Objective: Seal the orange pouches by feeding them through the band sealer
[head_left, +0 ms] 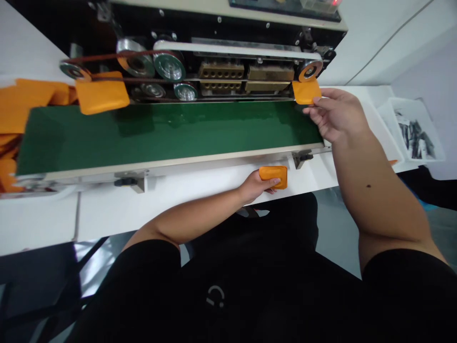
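My left hand [253, 186] grips a small orange pouch [280, 172] near the front edge of the white table, thumb on top. Up at the right end of the band sealer [224, 71], my right hand [339, 114] pinches the lower right corner of another orange pouch [304, 91]. That pouch's upper edge lies at the sealer's right-hand roller. A third orange pouch [103, 96] hangs from the sealer's belts at the left end, over the green conveyor belt [160, 136].
Many orange pouches [39, 93] are heaped beyond the conveyor's left end. A white bin [439, 143] with small grey and black packets stands at the right. Two black-knobbed brackets [131, 182] jut from the conveyor's front edge above the white table [178, 190].
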`<state>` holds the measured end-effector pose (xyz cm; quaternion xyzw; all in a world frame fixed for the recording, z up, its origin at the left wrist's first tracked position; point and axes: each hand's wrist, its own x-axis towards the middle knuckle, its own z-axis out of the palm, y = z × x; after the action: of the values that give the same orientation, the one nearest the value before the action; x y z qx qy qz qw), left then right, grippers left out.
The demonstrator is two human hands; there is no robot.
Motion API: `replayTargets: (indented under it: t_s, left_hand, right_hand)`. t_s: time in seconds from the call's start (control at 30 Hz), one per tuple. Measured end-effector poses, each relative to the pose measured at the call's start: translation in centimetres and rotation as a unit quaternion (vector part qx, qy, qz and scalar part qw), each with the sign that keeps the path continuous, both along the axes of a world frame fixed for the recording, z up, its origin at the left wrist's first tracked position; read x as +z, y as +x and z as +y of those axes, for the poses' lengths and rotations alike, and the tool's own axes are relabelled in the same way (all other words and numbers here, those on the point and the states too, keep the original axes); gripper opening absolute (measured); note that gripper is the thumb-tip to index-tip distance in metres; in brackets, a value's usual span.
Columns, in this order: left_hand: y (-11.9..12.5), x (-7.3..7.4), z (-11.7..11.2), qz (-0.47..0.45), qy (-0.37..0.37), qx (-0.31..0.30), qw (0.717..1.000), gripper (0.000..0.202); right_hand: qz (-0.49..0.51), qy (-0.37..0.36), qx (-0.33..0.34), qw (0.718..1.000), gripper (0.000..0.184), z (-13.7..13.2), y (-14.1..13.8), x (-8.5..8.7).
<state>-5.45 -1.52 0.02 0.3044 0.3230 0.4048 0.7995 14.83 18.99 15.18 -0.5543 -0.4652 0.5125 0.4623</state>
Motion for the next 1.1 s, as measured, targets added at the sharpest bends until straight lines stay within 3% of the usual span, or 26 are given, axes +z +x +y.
replayTargets:
  t_s: [0.1,0.2,0.33,0.43,0.53,0.63,0.73,0.87,0.97,1.1]
  left_hand:
    - [0.0,0.0,-0.1,0.004,-0.004,0.001,1.000,0.081]
    - [0.0,0.2,-0.1,0.000,-0.020,0.017,1.000,0.068]
    - [0.1,0.4,0.0,-0.019,-0.052,0.037,0.998,0.044]
    - [0.3,0.4,0.0,-0.011,-0.067,0.048,0.997,0.038]
    - [0.3,0.3,-0.2,-0.006,-0.050,0.051,0.997,0.052]
    - [0.2,0.4,-0.4,-0.016,-0.020,0.046,0.999,0.072]
    - [-0.1,0.7,-0.4,-0.014,-0.008,0.040,0.999,0.080]
    - [-0.3,1.1,-0.3,-0.023,-0.007,0.040,0.999,0.089]
    - [-0.2,1.2,-0.2,-0.033,-0.010,0.052,0.998,0.090]
    - [-0.1,0.9,-0.4,-0.019,-0.003,0.050,0.999,0.079]
  right_hand:
    - [-0.068,-0.007,-0.015,0.998,0.031,-0.9,-1.5,1.0]
    - [-0.101,0.089,-0.064,0.989,0.030,-3.7,-1.9,0.8]
    - [-0.119,0.229,-0.093,0.962,0.029,-11.0,-2.0,-1.7]
    - [-0.165,0.229,-0.053,0.958,0.028,-16.7,-2.2,-4.2]
    - [-0.219,0.182,0.007,0.958,0.029,-20.1,-2.3,-6.1]
    - [-0.276,0.157,0.053,0.947,0.037,-21.1,-2.1,-7.0]
    - [-0.313,0.163,0.057,0.934,0.044,-21.0,-1.8,-7.5]
    - [-0.288,0.126,0.044,0.948,0.055,-21.1,-1.5,-8.4]
    - [-0.280,0.091,0.048,0.954,0.038,-21.3,-1.3,-8.8]
    - [-0.237,0.118,-0.021,0.964,0.023,-21.2,-1.3,-8.4]
